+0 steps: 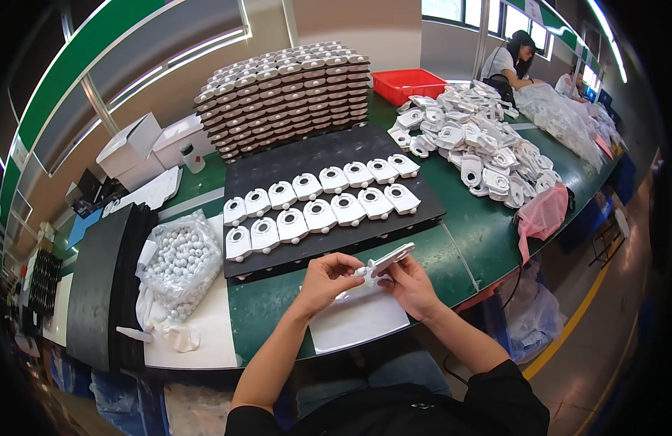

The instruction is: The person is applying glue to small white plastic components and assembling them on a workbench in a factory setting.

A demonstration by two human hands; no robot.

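Over the near edge of the green table, my right hand [411,286] grips a flat white plastic part [392,256], tilted up on its edge. My left hand [326,283] is closed in a pinch at the near left end of that part, on a small white ball [362,272], partly hidden by the fingertips. Beneath both hands lies a white sheet [357,327]. Beyond them, two rows of similar white parts [318,215], each with a dark round hole, sit on a black board [278,161]. White balls show at the ends of these parts.
To the left, a clear bag of white balls [182,251] stands beside black boards [103,291]. Stacked trays of parts [285,94] rise behind. A heap of loose white parts [474,138], a red bin [408,83] and pink mesh [542,214] are right. Another person [506,62] sits farther off.
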